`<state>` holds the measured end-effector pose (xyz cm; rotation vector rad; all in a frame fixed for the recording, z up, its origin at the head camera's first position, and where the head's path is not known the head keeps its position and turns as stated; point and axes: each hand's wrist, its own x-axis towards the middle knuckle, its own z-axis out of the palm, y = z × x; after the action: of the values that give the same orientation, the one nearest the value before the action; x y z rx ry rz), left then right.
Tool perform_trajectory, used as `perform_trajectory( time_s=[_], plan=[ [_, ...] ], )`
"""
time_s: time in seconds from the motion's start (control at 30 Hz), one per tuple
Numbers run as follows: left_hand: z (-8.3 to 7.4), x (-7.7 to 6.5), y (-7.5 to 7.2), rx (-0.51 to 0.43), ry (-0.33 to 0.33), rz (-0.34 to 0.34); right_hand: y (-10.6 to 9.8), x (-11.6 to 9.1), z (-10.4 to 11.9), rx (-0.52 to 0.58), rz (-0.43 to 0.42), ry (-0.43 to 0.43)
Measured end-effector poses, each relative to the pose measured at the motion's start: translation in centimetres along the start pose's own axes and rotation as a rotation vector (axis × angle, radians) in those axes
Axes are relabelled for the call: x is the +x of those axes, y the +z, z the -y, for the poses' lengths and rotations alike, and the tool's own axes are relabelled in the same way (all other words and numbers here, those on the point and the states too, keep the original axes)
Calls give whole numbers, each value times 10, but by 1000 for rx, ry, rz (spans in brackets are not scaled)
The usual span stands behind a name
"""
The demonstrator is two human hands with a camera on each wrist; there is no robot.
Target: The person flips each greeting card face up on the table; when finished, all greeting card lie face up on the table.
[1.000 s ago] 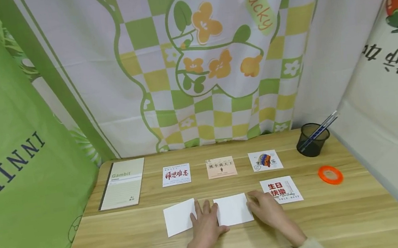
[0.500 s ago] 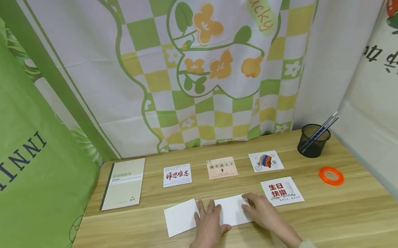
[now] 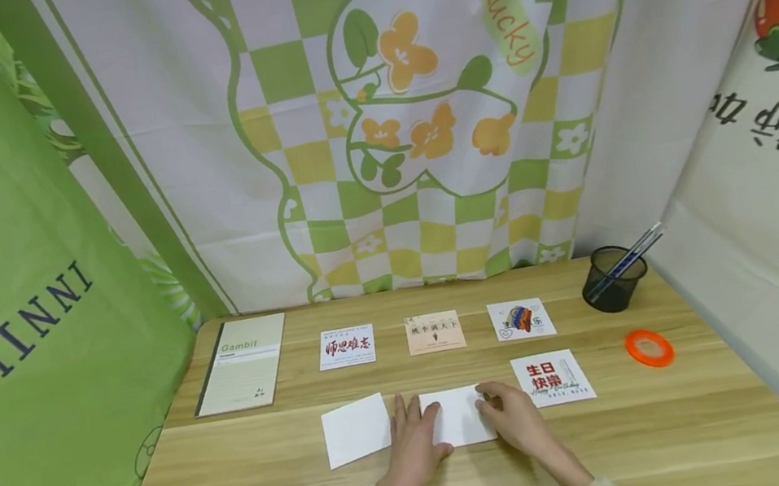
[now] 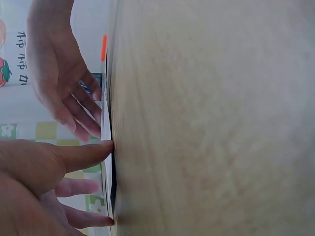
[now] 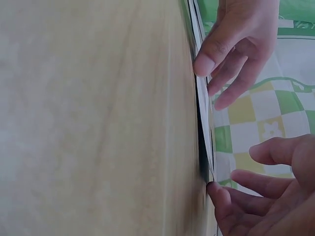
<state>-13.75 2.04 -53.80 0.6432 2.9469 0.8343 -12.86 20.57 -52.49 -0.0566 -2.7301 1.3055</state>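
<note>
A white card [image 3: 463,420], blank on top, lies between my two hands at the front of the table. My left hand [image 3: 409,444] rests at its left side, fingers extended and thumb at its near edge. In the left wrist view the thumb [image 4: 88,155] touches the card's edge [image 4: 107,169]. My right hand [image 3: 518,419] is at the right side, fingers slightly bent over the card. In the right wrist view its fingertips touch the card's end, with the thumb held apart. A dark gap shows beneath the card. A second white card [image 3: 357,430] lies left of my left hand.
Behind, three printed cards lie in a row: white with red writing [image 3: 347,347], beige [image 3: 434,332], colourful [image 3: 521,319]. A red-lettered card [image 3: 553,377] lies beside my right hand. A notebook [image 3: 240,364], pen cup [image 3: 612,279] and orange tape roll [image 3: 665,350] flank them.
My right hand has moved left from the card's right edge so that its fingers now overlap the top. The left hand stays at the left side with barely any movement.
</note>
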Motion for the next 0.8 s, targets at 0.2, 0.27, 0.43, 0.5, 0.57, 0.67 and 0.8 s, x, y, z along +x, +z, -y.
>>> perform_trajectory(
  time_s=[0.2, 0.27, 0.43, 0.5, 0.57, 0.67, 0.8],
  plan=[
    [-2, 0, 1, -9, 6, -15, -2, 1, -6, 37, -28, 0],
    [-2, 0, 0, -10, 10, -17, -2, 2, -7, 42, -27, 5],
    [0, 0, 1, -5, 25, -16, -5, 2, -8, 68, -40, -3],
    [1, 0, 1, -2, 31, -15, -6, 2, -9, 85, -48, -18],
    [2, -1, 1, -8, 33, -14, -6, 2, -10, 95, -57, -36],
    [2, -1, 1, -20, 35, -14, -7, 2, -13, 96, -70, -61],
    [3, -1, 0, -30, 44, -36, -7, 3, -15, 91, -86, -88]
  ],
)
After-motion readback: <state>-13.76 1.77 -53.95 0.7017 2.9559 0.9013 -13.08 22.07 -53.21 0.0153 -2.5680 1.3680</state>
